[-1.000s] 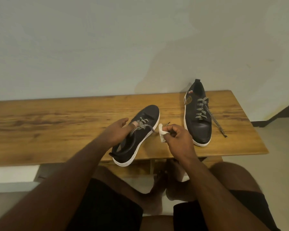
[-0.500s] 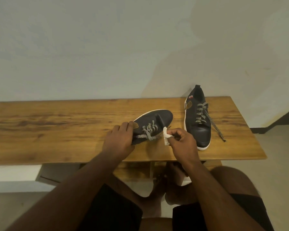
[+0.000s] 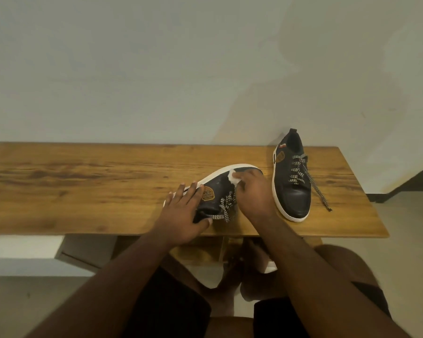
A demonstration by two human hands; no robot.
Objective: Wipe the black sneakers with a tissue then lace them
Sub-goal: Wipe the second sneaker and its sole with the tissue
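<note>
Near black sneaker with white sole and tan side badge (image 3: 213, 189) lies tipped on its side on the long wooden table (image 3: 83, 181), sole edge facing away, close to the front edge. Left hand (image 3: 183, 213) grasps it at the heel end: fingers over the sole side, thumb under the collar. Right hand (image 3: 252, 191) pinches a small crumpled white tissue (image 3: 233, 177) and presses it against the upper near the sole rim. Black-and-white checked laces (image 3: 226, 207) hang loose between the two hands. Second black sneaker, same white sole (image 3: 292, 176), stands upright to the right, well apart from the first, toe toward the person; one lace end trails across the wood toward the right edge.
</note>
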